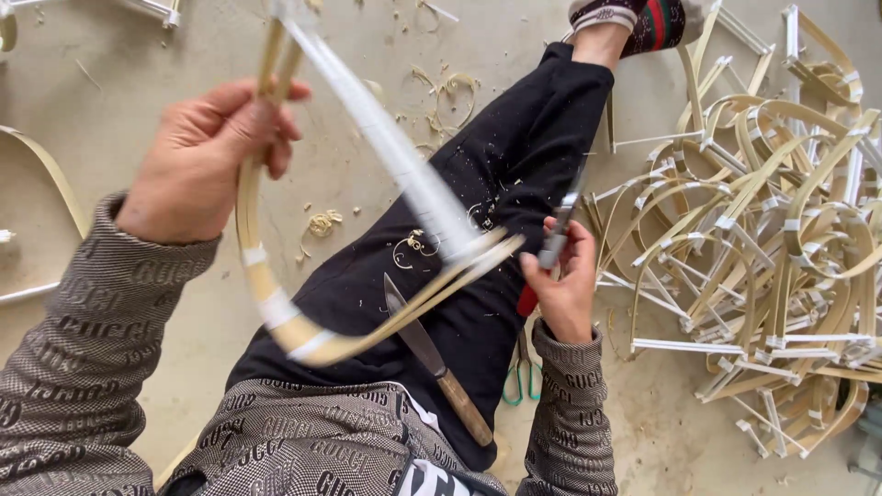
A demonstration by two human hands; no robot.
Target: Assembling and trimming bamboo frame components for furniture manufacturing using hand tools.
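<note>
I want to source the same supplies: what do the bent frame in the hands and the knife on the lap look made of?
The bent frame looks like split bamboo or cane: pale yellow, matte strips bound with white tape. The knife appears to have a dull grey steel blade and a plain brown wooden handle.

Head camera, looking steeply down, close over lap.

Clearance around the lap

Bare floor (386,197) left of the leg (496,184) is passable, littered only with shavings (323,223). The frame pile (772,230) blocks the right; a knife (432,358) lies across the thigh.
</note>
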